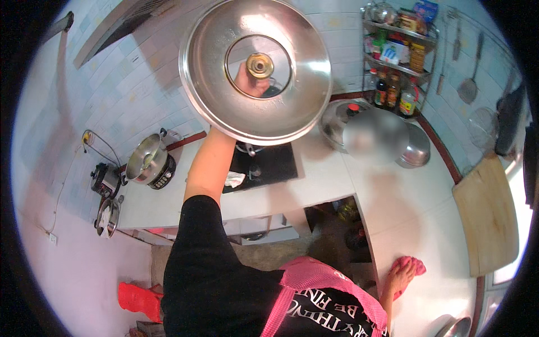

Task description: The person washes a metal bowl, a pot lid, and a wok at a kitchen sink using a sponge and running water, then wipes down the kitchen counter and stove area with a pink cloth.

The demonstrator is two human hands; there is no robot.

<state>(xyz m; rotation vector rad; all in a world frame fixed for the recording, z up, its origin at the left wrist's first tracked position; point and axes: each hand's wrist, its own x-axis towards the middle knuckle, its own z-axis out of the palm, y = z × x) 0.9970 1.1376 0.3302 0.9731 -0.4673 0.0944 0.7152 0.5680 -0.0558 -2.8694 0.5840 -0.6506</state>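
Note:
My left hand is raised at the upper middle, holding a large round steel pot lid by its knob. The lid's underside faces me, and the hand shows through its glass window. On the right, my right hand rests on a bunched pink cloth on the white countertop, its fingers over the cloth. Below the lid is a black glass cooktop, partly hidden. A white cloth lies at its front edge.
A steel pot stands on an electric cooker at left, near a black appliance. Steel domed lids or bowls sit in the back right corner, below a metal rack of bottles and jars. A wooden cutting board leans at right.

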